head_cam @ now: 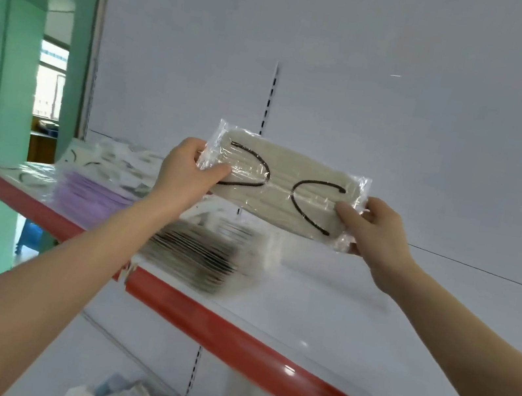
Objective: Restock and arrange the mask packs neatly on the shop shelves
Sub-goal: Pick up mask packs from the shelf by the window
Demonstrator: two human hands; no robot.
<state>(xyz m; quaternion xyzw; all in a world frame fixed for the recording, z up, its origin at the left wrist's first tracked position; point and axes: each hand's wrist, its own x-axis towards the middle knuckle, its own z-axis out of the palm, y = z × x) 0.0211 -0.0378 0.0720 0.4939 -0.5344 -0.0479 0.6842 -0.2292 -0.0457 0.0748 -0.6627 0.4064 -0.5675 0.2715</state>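
Aloft, left hand (184, 171) and right hand (369, 226) pinch mask pack (286, 184) by its short edges above shelf (337, 314).

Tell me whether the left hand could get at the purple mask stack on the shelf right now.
Likely yes for reach, but not freely: the purple mask stack lies on the shelf close beneath the left forearm, yet the left hand has its grip on the beige mask pack.

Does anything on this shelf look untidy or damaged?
Yes. The stack at the front of the shelf is fanned out, not squared, and the red strip looks torn just left of it. A pack is held above.
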